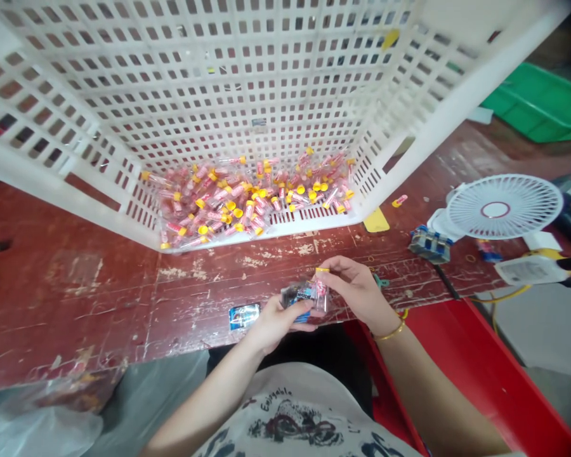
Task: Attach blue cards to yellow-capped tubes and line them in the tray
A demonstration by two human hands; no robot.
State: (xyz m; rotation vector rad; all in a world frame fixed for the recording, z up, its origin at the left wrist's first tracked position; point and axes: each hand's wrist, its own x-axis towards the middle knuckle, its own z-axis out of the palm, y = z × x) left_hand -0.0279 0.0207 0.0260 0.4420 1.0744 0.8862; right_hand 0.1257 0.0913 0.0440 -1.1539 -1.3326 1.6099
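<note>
My left hand [278,322] is closed on a small stack of blue-and-black printed packets [299,299], held just over the table's front edge. In my right hand [354,289] is a small clear tube [320,298] with a yellow cap and pink label, pinched near its cap. The tube stands upright right beside the packets, and whether they touch is hard to tell. A single blue packet [244,316] lies on the table left of my left hand. Beyond my hands, a large white plastic basket [209,244] lies with its open side facing me, holding many similar yellow-capped tubes [238,197].
To the right are a white fan [504,206], a bundle of blue-and-clear packets [429,244], a yellow card [375,220] and one loose tube [400,200]. A green bin [542,105] sits at the far right. Below the table's right side is a red container [461,362].
</note>
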